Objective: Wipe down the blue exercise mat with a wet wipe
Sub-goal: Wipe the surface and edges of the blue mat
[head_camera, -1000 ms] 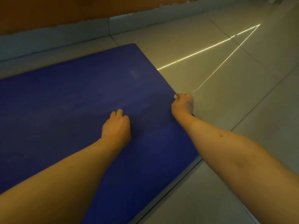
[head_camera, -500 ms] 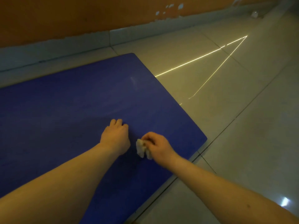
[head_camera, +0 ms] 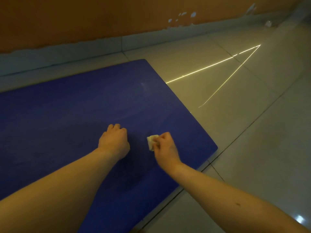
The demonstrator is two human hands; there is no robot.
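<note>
Head view. I saw the flat, round-cornered blue exercise mat (head_camera: 67, 123) lying on the pale grey tiled floor (head_camera: 252, 148). Its far edge ran near the grey skirting board (head_camera: 84, 49) below the orange painted wall (head_camera: 84, 17).

The left hand (head_camera: 114, 142) rested on the mat with its fingers curled into a loose fist that held nothing. Its forearm reached in from the lower left.

The right hand (head_camera: 165, 147) lay just to the right of the left, apart from it. It pinched the crumpled pale wet wipe (head_camera: 151, 140) between thumb and curled fingertips. The wipe stuck out from the hand's left side, low over the mat's right part and inside the near right corner. It lay between the two hands. I could not tell how firmly the wipe met the mat.

Two thin bright lines of light (head_camera: 210, 65) crossed the floor beyond the mat's right edge and met at a point farther off. White chipped patches (head_camera: 193, 14) marked the wall near the skirting. A small bright glint (head_camera: 299, 219) showed on the floor at lower right.
</note>
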